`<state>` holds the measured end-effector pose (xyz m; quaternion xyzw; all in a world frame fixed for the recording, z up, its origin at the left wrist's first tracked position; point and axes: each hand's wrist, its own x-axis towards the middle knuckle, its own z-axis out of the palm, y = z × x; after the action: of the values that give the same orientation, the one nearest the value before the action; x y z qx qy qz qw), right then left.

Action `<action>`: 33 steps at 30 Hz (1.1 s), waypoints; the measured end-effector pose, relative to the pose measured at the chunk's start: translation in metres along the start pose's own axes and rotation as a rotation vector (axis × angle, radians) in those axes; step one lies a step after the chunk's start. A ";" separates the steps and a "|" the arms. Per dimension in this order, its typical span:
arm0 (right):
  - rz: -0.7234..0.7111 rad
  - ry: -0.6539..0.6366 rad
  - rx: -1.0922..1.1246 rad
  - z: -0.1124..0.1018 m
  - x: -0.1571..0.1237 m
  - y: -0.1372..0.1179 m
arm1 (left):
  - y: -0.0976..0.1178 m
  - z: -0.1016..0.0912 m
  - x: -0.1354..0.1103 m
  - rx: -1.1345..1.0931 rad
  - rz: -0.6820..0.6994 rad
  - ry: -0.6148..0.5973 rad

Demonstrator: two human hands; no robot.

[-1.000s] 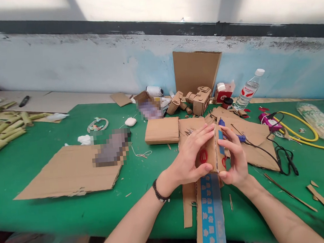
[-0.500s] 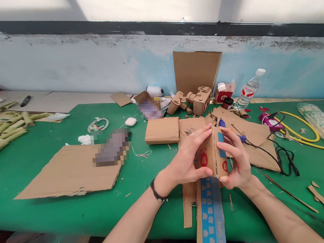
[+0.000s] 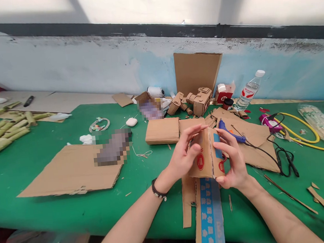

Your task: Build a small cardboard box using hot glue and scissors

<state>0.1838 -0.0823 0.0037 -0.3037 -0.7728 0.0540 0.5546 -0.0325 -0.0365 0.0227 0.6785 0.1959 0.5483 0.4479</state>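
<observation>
A folded cardboard piece (image 3: pixel 206 153) with red print and a blue tape patch is held upright above the green table (image 3: pixel 58 206), between both hands. My left hand (image 3: pixel 182 157) grips its left face, thumb on the front, fingers curled behind the top edge. My right hand (image 3: pixel 230 159) grips the right face, fingers pressed along the fold. Below them a long cardboard strip with blue printed tape (image 3: pixel 209 213) lies over the table's front edge.
A large flat cardboard sheet (image 3: pixel 70 171) lies left. A cardboard block (image 3: pixel 162 131), a cardboard model (image 3: pixel 200 100), a blue glue gun (image 3: pixel 231 130) with black cord, a water bottle (image 3: pixel 248 90), yellow hose (image 3: pixel 305 133) and green rolls (image 3: pixel 4 129) are around.
The cardboard piece has been turned and shifted slightly left in both hands; my left fingers moved from flat on its face to curling over its top edge.
</observation>
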 end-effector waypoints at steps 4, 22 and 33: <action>-0.065 -0.049 0.024 -0.002 0.001 -0.001 | 0.014 -0.008 0.007 0.040 -0.304 0.076; -0.202 -0.169 -0.083 -0.015 0.010 -0.020 | 0.036 -0.017 0.010 -0.034 -0.395 -0.025; -0.204 -0.171 -0.126 -0.013 0.010 -0.026 | 0.034 -0.010 0.009 -0.050 -0.331 0.025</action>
<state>0.1829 -0.1011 0.0281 -0.2519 -0.8459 -0.0257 0.4694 -0.0467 -0.0434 0.0557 0.6187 0.2971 0.4802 0.5463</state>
